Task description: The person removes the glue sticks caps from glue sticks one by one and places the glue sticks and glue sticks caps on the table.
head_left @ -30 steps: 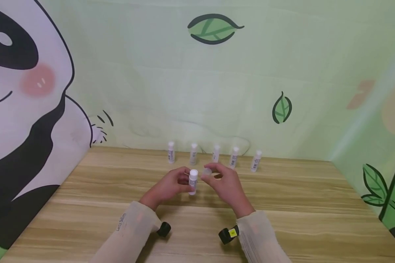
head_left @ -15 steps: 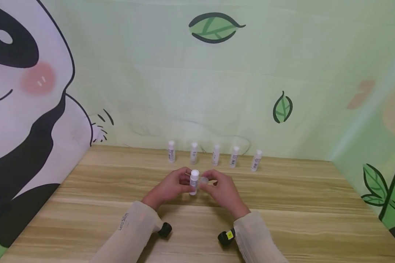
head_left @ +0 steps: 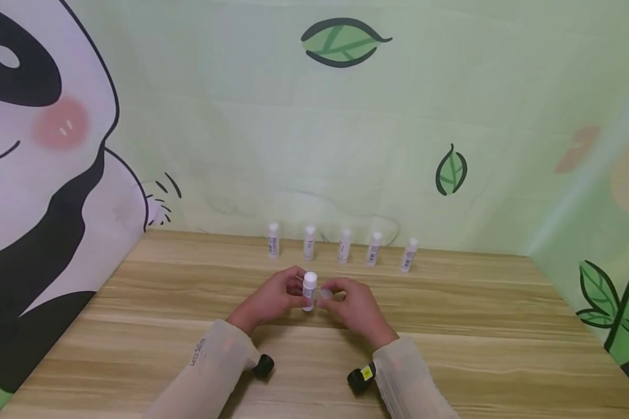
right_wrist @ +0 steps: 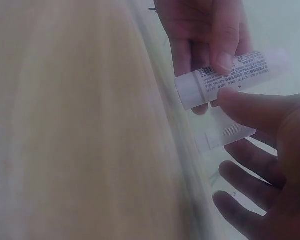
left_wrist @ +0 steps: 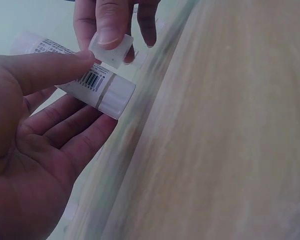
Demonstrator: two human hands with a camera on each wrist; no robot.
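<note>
My left hand (head_left: 269, 298) grips a white glue stick (head_left: 310, 281) upright in the head view, its white top showing above the fingers. To the right of it, my right hand (head_left: 357, 308) pinches a small translucent cap (head_left: 326, 294) between thumb and finger. The cap is beside the tube, off its top. In the left wrist view, the printed label and barcode of the glue stick (left_wrist: 92, 80) show below the left thumb. The ribbed cap (right_wrist: 232, 129) is close to the tube in the right wrist view; whether they touch I cannot tell.
Several similar white tubes, among them a middle one (head_left: 344, 247), stand upright in a row near the back of the wooden table (head_left: 314, 372). A pale green printed backdrop (head_left: 230, 145) rises behind the table. Black devices sit at both wrists.
My right hand has come down and slightly left with the cap, beside the tube's side, then barely moved. The left hand with the glue stick has shifted only a little to the right.
</note>
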